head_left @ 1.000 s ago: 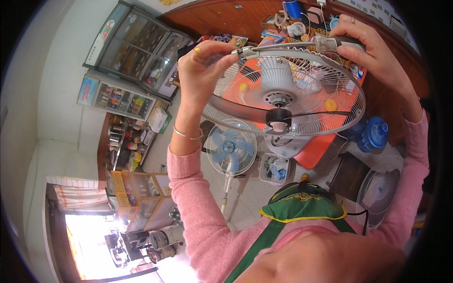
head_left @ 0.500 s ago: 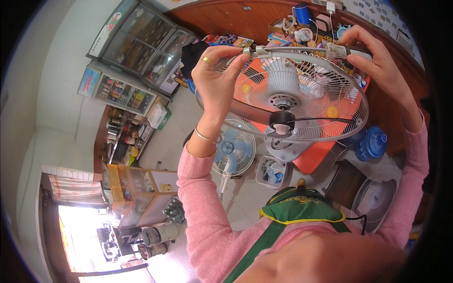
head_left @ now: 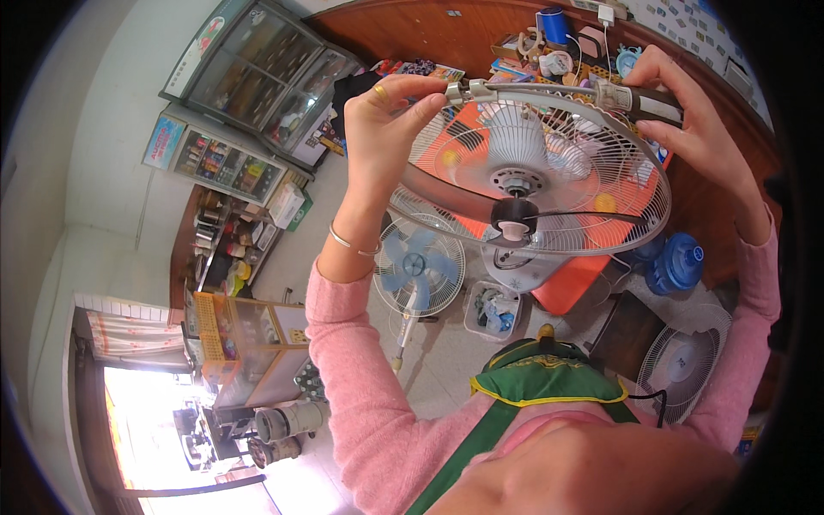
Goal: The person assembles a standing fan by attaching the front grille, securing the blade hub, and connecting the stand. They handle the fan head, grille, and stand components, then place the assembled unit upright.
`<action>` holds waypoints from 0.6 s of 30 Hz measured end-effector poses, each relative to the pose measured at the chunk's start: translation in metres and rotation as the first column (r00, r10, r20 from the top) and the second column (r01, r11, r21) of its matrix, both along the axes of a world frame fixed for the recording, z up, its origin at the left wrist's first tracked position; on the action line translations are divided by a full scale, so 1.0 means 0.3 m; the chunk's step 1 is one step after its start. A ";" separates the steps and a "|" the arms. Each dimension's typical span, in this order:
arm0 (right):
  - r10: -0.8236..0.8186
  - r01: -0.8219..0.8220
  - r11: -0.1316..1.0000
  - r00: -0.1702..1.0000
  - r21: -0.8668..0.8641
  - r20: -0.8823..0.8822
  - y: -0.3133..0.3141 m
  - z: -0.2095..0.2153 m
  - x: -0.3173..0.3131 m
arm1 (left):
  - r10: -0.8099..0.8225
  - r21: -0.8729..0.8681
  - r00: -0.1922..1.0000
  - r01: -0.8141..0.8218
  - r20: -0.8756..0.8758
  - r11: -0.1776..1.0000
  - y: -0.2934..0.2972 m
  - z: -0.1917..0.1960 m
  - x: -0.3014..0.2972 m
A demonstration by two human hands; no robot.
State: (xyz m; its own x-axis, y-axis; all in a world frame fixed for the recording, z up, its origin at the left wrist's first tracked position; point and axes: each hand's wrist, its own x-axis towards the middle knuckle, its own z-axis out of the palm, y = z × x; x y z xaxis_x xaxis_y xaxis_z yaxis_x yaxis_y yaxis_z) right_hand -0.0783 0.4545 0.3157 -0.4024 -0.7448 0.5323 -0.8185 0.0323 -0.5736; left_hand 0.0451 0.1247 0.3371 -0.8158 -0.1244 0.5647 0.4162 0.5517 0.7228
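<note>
A round electric fan (head_left: 515,182) with a wire guard is tilted up before me, its hub and grey blades showing. My left hand (head_left: 386,116) pinches a small metal clip (head_left: 455,93) on the guard's upper rim between thumb and fingers. On the other side of the rim, my right hand (head_left: 682,112) is closed around the dark grey handle of a screwdriver (head_left: 654,105). Its long shaft runs along the rim toward the clip. The screwdriver's tip is too small to make out against the clip.
An orange-red table (head_left: 571,283) holding clutter stands behind the fan. A blue-bladed floor fan (head_left: 415,264), a bin (head_left: 492,311), a blue water jug (head_left: 678,264) and a loose wire guard (head_left: 682,365) are on the floor. Glass-door fridges (head_left: 257,73) stand at left.
The screwdriver handle has turned, and my right fingers have shifted and spread on it. My left wrist and forearm have moved slightly left, with the fingers still at the clip.
</note>
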 end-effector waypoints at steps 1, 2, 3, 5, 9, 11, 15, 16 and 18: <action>0.013 -0.014 1.000 0.998 -0.012 -0.063 -0.003 -0.003 -0.007 | -0.007 0.027 0.999 0.006 0.035 1.000 -0.001 0.003 0.000; 0.014 -0.017 1.000 0.993 -0.022 -0.120 -0.007 -0.006 -0.012 | -0.015 0.055 0.997 0.011 0.070 0.998 -0.001 0.007 0.000; 0.014 -0.020 0.999 0.984 -0.032 -0.176 -0.009 -0.010 -0.015 | -0.030 0.064 0.996 0.025 0.078 0.998 -0.002 0.010 -0.001; -0.006 0.000 1.000 0.982 -0.031 -0.190 -0.009 -0.015 -0.016 | -0.061 0.082 0.994 0.053 0.095 0.995 -0.003 0.018 -0.005; -0.035 0.030 0.999 0.979 -0.025 -0.201 -0.012 -0.009 -0.020 | -0.084 0.052 0.988 0.078 0.128 0.996 -0.007 0.030 -0.008; -0.010 0.011 1.000 0.991 0.007 -0.136 -0.015 0.002 -0.025 | -0.096 0.077 0.987 0.087 0.126 0.993 -0.006 0.029 -0.010; 0.024 -0.024 0.999 1.000 0.037 -0.002 -0.035 0.026 -0.028 | -0.090 0.095 0.992 0.081 0.090 0.992 0.001 0.024 -0.011; 0.001 -0.006 0.998 0.997 0.059 0.080 -0.034 0.032 -0.023 | -0.102 0.103 0.992 0.094 0.077 0.990 0.003 0.023 -0.011; -0.036 0.011 0.994 0.973 0.108 0.229 -0.025 0.051 -0.015 | -0.106 0.106 0.992 0.098 0.067 0.989 0.006 0.022 -0.009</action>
